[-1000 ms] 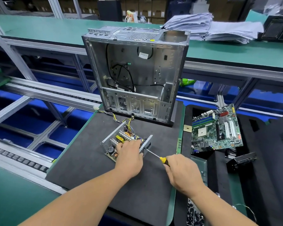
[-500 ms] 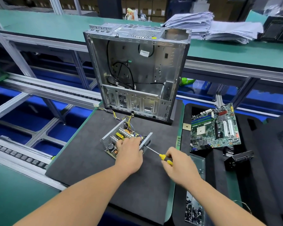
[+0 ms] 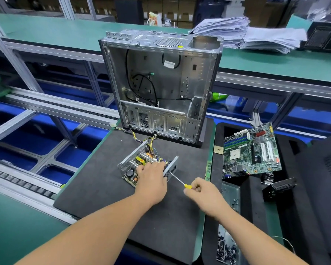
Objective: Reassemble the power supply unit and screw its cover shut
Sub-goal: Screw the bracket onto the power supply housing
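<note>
While the left hand [image 3: 153,180] lies palm-down over the open PSU [image 3: 139,165], its fingers [image 3: 151,165] curled onto the exposed board, the right hand [image 3: 203,194] pinches the yellow handle of a screwdriver [image 3: 180,181]. The shaft runs up and left to the PSU's right side wall, where the tip meets the metal beside the left hand. With no cover on it, the PSU sits on a dark mat [image 3: 107,184] on the bench [image 3: 17,222], its heatsinks and coil bare. Yellow and black wires [image 3: 138,133] trail from its far end toward an empty case [image 3: 161,85] standing upright just behind, open side toward the camera, with black cables hanging inside. Right of the mat a motherboard [image 3: 252,152] rests tilted on black foam; a small black box [image 3: 279,188] lies near its lower edge. A metal plate [image 3: 230,196] sits just beside the right hand, and below it a tray of dark screws [image 3: 225,247]. Paper stacks [image 3: 246,33] lie on the far bench.
</note>
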